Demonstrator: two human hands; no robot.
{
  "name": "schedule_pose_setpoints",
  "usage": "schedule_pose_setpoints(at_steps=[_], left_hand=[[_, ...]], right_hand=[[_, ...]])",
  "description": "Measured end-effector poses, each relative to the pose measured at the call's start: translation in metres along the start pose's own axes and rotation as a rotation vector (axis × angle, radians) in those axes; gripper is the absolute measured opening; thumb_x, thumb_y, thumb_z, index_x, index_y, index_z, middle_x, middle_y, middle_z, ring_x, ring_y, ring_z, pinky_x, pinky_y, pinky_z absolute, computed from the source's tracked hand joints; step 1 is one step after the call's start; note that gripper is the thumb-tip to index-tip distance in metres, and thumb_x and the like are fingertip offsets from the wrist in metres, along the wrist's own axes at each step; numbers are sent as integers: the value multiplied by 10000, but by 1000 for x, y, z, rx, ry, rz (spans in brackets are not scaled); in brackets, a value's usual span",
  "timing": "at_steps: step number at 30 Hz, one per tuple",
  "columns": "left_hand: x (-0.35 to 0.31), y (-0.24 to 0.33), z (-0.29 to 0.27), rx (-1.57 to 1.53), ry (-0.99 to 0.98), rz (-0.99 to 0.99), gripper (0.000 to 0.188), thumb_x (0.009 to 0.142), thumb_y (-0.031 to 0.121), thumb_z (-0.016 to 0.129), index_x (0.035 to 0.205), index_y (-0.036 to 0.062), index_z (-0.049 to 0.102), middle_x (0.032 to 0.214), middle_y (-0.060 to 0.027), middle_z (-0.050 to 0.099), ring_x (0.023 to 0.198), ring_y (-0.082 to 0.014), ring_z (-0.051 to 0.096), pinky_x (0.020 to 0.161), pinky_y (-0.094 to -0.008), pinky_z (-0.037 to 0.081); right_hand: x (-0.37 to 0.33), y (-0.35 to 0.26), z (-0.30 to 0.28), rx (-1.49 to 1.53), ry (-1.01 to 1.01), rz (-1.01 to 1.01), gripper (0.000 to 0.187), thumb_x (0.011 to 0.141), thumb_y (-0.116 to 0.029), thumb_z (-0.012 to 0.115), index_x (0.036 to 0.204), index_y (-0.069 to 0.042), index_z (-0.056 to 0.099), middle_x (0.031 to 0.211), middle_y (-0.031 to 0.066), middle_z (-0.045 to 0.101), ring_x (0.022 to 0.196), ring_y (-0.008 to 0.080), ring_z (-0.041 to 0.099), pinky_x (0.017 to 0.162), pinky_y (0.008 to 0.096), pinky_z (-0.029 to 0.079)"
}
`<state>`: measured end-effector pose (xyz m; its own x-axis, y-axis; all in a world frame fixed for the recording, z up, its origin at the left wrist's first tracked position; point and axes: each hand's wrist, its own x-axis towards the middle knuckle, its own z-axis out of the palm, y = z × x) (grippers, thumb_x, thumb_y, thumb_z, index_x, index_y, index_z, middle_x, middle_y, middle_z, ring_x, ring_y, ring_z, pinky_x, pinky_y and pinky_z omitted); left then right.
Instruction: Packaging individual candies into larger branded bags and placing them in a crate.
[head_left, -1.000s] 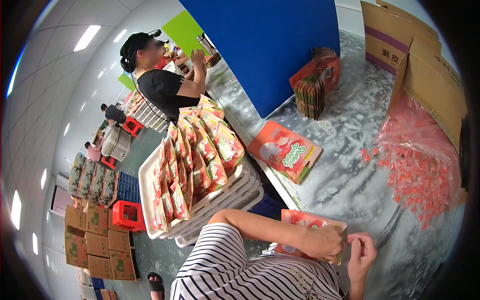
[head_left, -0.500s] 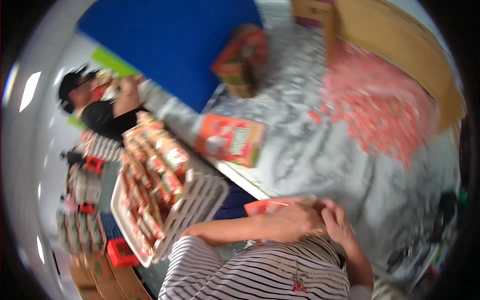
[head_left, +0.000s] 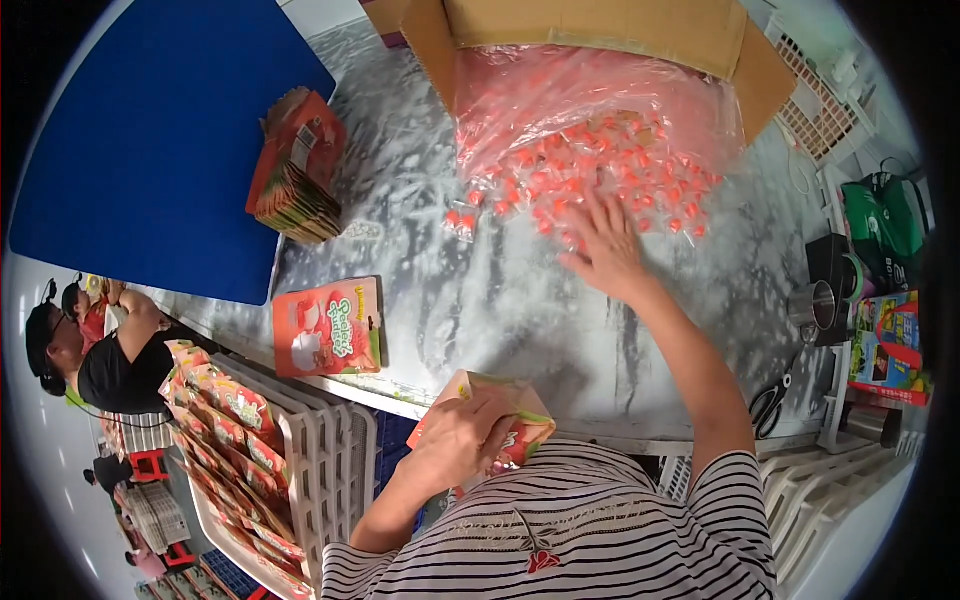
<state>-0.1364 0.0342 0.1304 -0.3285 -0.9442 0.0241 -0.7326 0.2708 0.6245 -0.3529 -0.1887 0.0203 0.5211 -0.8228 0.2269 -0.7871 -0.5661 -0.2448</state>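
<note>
At the table's near edge, in front of my striped shirt, my left hand [head_left: 452,445] is closed on a red and green candy pouch [head_left: 528,408] whose mouth stands apart. My right hand [head_left: 612,255] reaches out over the table with its fingers spread. Its fingertips meet the near edge of a heap of red candies [head_left: 625,165] in clear wrappers; whether it touches any cannot be made out. The heap spills from a pink plastic bag [head_left: 500,95] in a cardboard box [head_left: 600,22]. Another pouch [head_left: 326,330] lies flat on the left.
A stack of pouches [head_left: 300,160] stands beside a blue board [head_left: 160,140]. Left of the table, a white basket [head_left: 320,480] holds filled pouches. Scissors [head_left: 770,405], a metal cup [head_left: 812,305] and a green bag [head_left: 885,225] are at the right. A person [head_left: 120,360] sits at far left.
My hands were together at the pouch by my body. Since then my right hand has left it and stretched forward to the candies, while the left keeps the pouch. The view has turned.
</note>
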Motion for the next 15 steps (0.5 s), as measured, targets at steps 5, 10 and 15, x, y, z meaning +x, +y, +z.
schedule_pose_setpoints(at_steps=[5,10,15], left_hand=[[-3,-5,4,-31,0,-32,186,758,40,692,933,40,628,883,-126,662,677,-314,637,594,-381,519],[-1,-4,2,-29,-24,-44,183,760,21,686,933,36,629,952,-136,667,728,-333,649,633,-386,532],[-4,3,-6,-45,-18,-90,142,779,18,674,915,12,632,995,-148,670,733,-337,656,648,-367,533]], right_hand=[[-42,-13,-7,356,139,71,370,887,-228,613,1186,-14,578,1248,168,554,1117,324,508,973,390,406],[-69,5,1,503,323,195,203,900,-135,570,1041,-3,634,1076,150,646,1037,333,577,890,402,461],[-79,4,-7,657,319,269,179,925,-41,510,1056,-14,630,1089,128,647,1016,261,601,858,323,477]])
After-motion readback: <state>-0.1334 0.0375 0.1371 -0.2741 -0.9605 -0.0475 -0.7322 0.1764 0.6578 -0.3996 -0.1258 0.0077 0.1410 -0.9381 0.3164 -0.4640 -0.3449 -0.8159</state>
